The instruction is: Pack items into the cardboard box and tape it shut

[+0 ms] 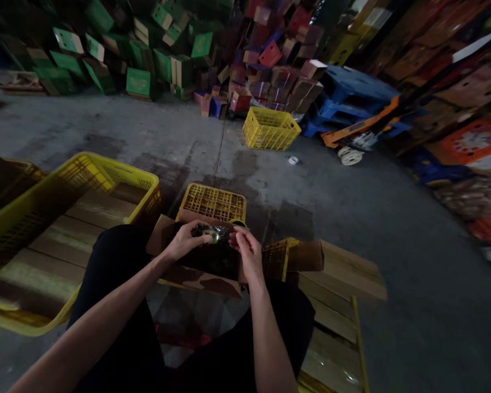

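An open cardboard box (216, 284) with raised flaps sits between my knees; its inside is dark. Over it, a small shiny clear plastic packet (217, 234) catches the light, with something yellowish-green in it that I cannot make out. My left hand (185, 240) grips the packet's left side, thumb on top. At its right end, my right hand (247, 245) has its fingers curled together against the plastic edge. A yellow crate (215, 201) stands just beyond the box, and a dark round object with a yellow rim (238, 222) shows by its far right corner.
To the left, a large yellow basket (141, 180) holds several closed cartons (61, 240). On the right, another yellow crate (276, 259) holds cartons under an open flap (352, 267). Farther off are a yellow crate (270, 128), blue pallets (352, 87), an orange pallet jack (364, 120) and piled green boxes (139, 82).
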`<state>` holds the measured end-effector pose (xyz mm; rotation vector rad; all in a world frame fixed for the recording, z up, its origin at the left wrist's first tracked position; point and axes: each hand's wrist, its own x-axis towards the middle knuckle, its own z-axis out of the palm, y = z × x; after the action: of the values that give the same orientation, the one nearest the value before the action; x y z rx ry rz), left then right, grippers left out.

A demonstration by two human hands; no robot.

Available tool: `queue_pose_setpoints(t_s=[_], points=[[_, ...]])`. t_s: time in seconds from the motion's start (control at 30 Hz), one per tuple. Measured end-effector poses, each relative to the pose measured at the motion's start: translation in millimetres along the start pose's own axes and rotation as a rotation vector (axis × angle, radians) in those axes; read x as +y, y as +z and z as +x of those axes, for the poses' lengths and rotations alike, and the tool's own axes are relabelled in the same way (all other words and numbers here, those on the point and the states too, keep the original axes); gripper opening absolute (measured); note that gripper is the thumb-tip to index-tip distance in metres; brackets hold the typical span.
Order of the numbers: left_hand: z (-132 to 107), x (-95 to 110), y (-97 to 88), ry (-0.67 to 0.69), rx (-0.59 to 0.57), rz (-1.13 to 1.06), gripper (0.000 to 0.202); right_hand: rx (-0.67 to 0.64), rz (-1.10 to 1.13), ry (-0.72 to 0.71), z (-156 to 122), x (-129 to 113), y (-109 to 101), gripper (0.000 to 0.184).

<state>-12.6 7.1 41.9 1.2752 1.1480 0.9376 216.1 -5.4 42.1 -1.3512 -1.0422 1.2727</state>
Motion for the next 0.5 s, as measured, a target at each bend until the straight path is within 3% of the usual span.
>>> queue_pose_setpoints(t_s=[0.07, 0.13, 0.3, 0.5], points=[[0.4, -4.8, -4.2, -0.008, 0.042, 0.164, 0.041, 0.025, -0.073, -0.017, 2.3, -0.2, -6.3, 0.045], [-0.5, -9.6, -5.0, -0.023, 0.083, 0.399, 0.039, -0.034, -0.266, -0.027, 3.5, 0.8, -11.6, 0.038], [-5.5, -20.9, 5.9, 0.066, 0.027, 0.745, 0.036, -0.438, -1.16, -0.038, -5.3, 10.1, -4.2, 0.021], [-3.8, -40.7, 15.5, 0.181, -0.12, 0.914, 0.032, -0.503, -1.435, -0.004, -21.6, 22.6, 14.3, 0.03]])
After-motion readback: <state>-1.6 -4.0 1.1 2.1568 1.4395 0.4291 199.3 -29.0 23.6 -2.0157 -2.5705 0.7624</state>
